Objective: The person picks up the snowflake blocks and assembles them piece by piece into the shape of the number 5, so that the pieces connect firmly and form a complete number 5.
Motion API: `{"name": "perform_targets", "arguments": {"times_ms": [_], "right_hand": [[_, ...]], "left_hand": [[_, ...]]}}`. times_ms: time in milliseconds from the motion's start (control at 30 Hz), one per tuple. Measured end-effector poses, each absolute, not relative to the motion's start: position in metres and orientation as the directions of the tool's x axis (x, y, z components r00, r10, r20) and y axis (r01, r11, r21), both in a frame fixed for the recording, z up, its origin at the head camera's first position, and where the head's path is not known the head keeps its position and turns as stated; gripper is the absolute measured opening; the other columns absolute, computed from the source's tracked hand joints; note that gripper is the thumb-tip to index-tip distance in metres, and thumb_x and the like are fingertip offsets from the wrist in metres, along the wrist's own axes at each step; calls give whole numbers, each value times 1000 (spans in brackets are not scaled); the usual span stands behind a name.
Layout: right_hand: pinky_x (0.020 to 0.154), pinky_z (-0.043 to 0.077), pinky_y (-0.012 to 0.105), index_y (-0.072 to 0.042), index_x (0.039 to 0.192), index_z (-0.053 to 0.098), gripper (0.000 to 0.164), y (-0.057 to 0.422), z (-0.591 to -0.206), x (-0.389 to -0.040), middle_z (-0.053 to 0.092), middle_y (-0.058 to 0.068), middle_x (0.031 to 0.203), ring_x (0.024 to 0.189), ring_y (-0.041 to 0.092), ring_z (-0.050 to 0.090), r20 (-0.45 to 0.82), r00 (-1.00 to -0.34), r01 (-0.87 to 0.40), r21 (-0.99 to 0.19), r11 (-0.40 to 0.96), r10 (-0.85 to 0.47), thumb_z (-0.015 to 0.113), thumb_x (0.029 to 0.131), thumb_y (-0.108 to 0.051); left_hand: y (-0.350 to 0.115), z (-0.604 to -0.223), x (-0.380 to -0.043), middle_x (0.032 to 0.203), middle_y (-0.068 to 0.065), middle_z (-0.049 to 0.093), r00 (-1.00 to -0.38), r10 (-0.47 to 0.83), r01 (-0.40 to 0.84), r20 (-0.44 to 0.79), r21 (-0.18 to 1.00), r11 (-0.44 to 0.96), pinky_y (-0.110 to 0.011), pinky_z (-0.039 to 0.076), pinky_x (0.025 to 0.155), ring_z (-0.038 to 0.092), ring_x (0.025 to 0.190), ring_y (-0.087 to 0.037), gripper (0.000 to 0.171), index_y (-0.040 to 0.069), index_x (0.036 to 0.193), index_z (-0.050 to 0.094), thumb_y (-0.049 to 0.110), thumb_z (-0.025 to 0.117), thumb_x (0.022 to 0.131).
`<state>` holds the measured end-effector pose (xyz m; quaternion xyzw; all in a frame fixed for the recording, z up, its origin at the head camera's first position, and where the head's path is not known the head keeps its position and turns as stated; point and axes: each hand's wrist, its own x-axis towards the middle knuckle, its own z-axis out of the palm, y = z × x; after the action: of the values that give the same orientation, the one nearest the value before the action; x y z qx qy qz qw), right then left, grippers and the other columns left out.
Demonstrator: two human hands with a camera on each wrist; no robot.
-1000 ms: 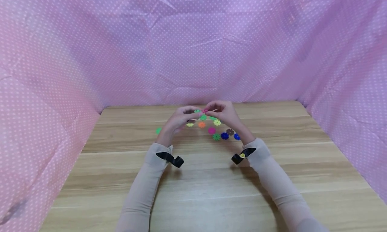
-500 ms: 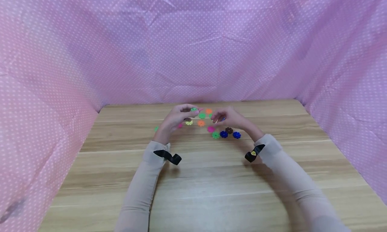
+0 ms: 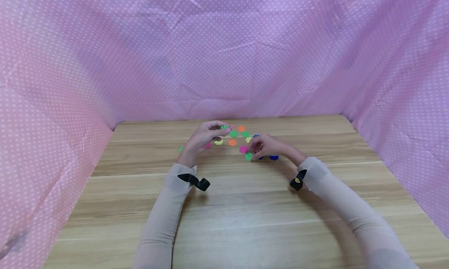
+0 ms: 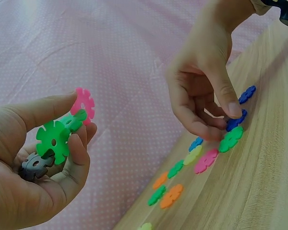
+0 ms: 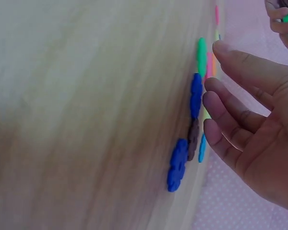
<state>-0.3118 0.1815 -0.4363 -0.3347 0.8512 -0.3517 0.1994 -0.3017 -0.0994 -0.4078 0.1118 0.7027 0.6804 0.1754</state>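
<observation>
Notched flower-shaped discs [image 4: 61, 139], pink, green and grey, are sitting clustered in the left hand [image 3: 201, 139], curled fingers gripping them above the table [image 3: 224, 222]. The right hand [image 3: 269, 145] is hovering empty, fingers bent and parted, beside a green disc [image 4: 231, 139].

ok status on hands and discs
Left hand: gripping pink, green, grey discs. Right hand: nothing held, near loose green disc; contact unclear. Blue disc crowds alongside.

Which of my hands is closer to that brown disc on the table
Right. Your right hand is just over the brown disc; your left hand is farther away, off to its left, holding joined discs.
</observation>
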Motion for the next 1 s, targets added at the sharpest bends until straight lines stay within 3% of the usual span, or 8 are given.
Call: {"name": "perform_targets", "arguments": {"times_ms": [267, 433, 600, 900, 1000], "right_hand": [[83, 57, 27, -1, 108, 74, 28, 174, -439, -311, 70, 15, 105, 96, 24, 66, -117, -678, -437, -730, 526, -726, 84, 83, -5], [82, 56, 27, -2, 108, 75, 28, 171, -441, -312, 68, 14, 103, 95, 23, 64, -125, -668, -455, -712, 535, -734, 84, 83, -6], [80, 55, 27, -3, 106, 75, 25, 169, -442, -312, 71, 12, 103, 93, 20, 64, -128, -663, -472, -693, 545, -737, 84, 83, -7], [74, 54, 24, -4, 101, 74, 22, 165, -442, -312, 72, 8, 97, 84, 15, 61, -145, -678, -467, -673, 574, -721, 85, 81, -5], [74, 54, 25, -5, 99, 73, 21, 164, -442, -311, 72, 8, 98, 84, 15, 60, -147, -689, -453, -677, 580, -710, 84, 81, -3]], "left_hand": [[-100, -409, -301, 126, -3, 73, -915, 392, -84, -94, 996, 43, -58, 44, 109, 62, 114, -25, 32, 2, 122, 66, 19, 73, 96], [-100, -412, -301, 129, -6, 70, -910, 404, -72, -95, 995, 71, -60, 44, 110, 59, 121, -31, 39, 0, 126, 65, 22, 73, 96], [-98, -413, -300, 132, -17, 66, -909, 401, -86, -113, 993, 84, -58, 45, 110, 56, 124, -37, 35, 4, 123, 67, 24, 73, 95], [-99, -413, -298, 132, -12, 67, -910, 392, -119, -135, 991, 65, -59, 40, 115, 61, 108, -21, 39, 3, 126, 66, 25, 74, 95], [-99, -413, -298, 122, -6, 71, -911, 395, -108, -119, 993, 51, -61, 40, 114, 60, 114, -29, 33, 8, 121, 69, 27, 74, 94]]}}
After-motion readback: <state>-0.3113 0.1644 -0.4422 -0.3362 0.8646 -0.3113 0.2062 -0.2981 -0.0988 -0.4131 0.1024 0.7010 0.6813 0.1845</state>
